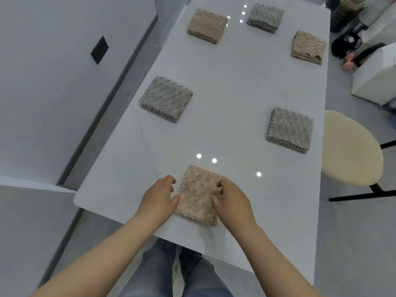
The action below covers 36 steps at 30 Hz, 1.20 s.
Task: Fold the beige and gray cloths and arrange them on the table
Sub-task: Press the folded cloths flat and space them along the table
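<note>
A folded beige cloth (198, 196) lies near the front edge of the white table (235, 93). My left hand (159, 195) sits at its left edge with the fingers loosely curled and the thumb touching the cloth. My right hand (232, 200) lies on the cloth's right side, curled fingertips and thumb pressed into the fabric. Folded cloths are spread over the table: gray at mid left (166, 98), gray at mid right (290, 129), beige at far left (206, 25), gray at the far end (265, 17) and beige at far right (308, 47).
A cream round stool (351, 148) with black legs stands by the table's right edge. White appliances (377, 78) and dark bags (345, 43) sit on the floor at the far right. A white wall with a black plate (99, 50) runs along the left.
</note>
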### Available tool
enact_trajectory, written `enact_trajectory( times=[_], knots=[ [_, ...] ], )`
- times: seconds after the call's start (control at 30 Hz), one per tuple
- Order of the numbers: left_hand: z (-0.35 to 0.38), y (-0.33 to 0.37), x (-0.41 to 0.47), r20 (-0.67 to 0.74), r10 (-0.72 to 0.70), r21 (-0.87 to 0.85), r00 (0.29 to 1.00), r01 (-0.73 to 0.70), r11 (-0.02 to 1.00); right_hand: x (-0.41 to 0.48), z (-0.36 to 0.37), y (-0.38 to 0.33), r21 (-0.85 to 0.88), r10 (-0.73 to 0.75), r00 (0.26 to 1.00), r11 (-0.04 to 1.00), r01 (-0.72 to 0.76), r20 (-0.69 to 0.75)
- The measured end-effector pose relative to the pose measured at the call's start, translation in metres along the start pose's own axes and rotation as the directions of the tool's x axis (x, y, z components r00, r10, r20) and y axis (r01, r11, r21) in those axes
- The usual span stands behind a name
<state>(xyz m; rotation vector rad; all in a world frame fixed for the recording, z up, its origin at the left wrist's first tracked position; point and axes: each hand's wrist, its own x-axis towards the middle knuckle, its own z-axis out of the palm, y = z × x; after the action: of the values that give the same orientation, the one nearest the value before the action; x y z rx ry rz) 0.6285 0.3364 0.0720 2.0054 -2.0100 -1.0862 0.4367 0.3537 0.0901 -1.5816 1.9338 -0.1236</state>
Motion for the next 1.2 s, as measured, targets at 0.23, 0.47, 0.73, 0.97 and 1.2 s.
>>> enact_trajectory(
  times=[0.23,0.47,0.73,0.97,1.2],
  knots=[
    [-0.017,-0.013,-0.017,-0.068,-0.039,-0.005,0.997,0.038,0.999,0.002,0.001,-0.035,-0.007,-0.107,0.992,0.994,0.108,0.071],
    [-0.057,-0.054,-0.019,-0.099,-0.049,0.019,0.994,0.051,0.999,0.009,0.027,-0.088,-0.091,-0.144,0.985,0.984,0.152,0.096],
    [-0.137,-0.132,-0.013,-0.056,0.032,0.075,0.998,-0.027,0.997,0.014,0.075,-0.189,-0.077,-0.125,0.99,0.989,0.13,0.057],
    [-0.189,-0.184,-0.004,0.019,0.1,0.131,0.995,-0.101,0.986,0.01,0.11,-0.248,-0.04,-0.042,0.999,0.998,0.042,-0.001],
    [-0.211,-0.187,0.024,0.084,0.146,0.129,0.986,-0.156,0.979,0.033,0.107,-0.266,-0.014,0.021,0.999,1.0,-0.021,-0.028]
  ],
)
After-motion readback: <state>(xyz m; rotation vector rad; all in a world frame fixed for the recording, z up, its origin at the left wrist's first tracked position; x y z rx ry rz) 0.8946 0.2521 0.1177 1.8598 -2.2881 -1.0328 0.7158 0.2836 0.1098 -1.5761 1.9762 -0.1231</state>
